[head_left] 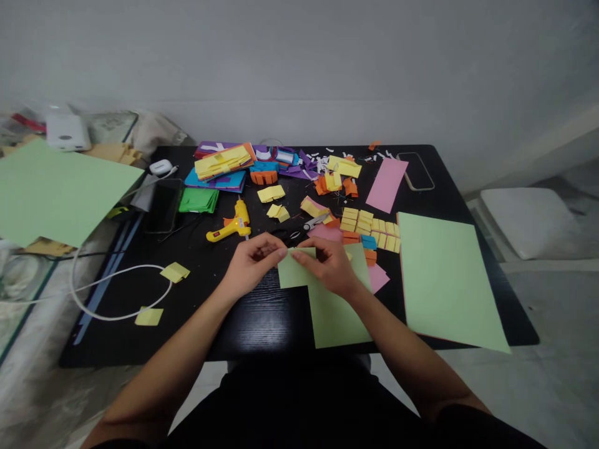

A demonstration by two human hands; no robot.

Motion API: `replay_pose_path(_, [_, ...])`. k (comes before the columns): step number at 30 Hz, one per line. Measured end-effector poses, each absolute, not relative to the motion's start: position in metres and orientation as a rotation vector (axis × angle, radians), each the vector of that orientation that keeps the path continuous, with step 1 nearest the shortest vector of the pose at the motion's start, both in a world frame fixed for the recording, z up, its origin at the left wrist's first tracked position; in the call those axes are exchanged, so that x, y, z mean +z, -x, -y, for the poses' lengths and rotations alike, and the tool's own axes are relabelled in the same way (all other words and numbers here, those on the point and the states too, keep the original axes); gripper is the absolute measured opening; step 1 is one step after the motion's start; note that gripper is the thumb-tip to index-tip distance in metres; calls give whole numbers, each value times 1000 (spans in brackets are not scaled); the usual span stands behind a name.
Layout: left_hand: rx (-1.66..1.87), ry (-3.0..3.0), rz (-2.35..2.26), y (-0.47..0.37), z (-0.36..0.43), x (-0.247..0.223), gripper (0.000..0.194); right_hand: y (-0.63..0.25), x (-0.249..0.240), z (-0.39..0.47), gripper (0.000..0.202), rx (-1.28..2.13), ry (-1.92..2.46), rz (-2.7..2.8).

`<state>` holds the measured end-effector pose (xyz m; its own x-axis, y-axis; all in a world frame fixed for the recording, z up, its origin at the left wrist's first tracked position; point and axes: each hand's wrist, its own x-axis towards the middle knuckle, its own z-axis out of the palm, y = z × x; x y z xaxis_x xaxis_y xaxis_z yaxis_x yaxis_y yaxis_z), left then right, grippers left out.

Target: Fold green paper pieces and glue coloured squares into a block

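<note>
1. Taking 12 as the wall side of the counter (262, 324), the small green paper (294, 277) is sitting near the centre, between both hands.
2. The left hand (250, 267) is coming in from 8 o'clock, its thumb and fingertips closing together on the paper's upper-left corner.
3. The right hand (333, 265) is gripping from 4 o'clock, thumb lying over the upper edge, fingers bending behind.
4. A larger green piece (339, 318) is lying below the right hand, toward 5 o'clock (whether the two are joining, I cannot tell).
5. The paper is looking light, thin and easily creased; edges and corners are offering the safest hold, with gentle pressure.
6. Scissors (317, 221) are resting toward 12, a yellow glue gun (238, 218) toward 10.
</note>
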<state>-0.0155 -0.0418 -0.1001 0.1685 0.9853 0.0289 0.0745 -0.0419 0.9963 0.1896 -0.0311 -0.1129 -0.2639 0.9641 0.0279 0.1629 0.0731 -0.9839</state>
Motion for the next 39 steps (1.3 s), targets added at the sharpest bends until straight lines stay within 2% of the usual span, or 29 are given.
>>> replay_pose_path(7, [982, -1491, -1133, 18, 43, -104, 21, -190, -116, 30, 20, 1314, 1090, 1670])
replay_pose_path(16, [908, -1501, -1161, 26, 40, -104, 21, -187, -111, 31, 15, 1358, 1105, 1552])
replay_pose_path(23, [892, -1527, -1162, 28, 39, -104, 19, -189, -109, 30, 17, 1270, 1170, 1646])
replay_pose_path(30, [829, -1583, -1076, 25, 42, -104, 20, -191, -109, 28, 8, 1416, 987, 1662])
replay_pose_path(39, [875, -1577, -1090, 30, 41, -105, 19, -196, -111, 26, 11, 1372, 1094, 1657])
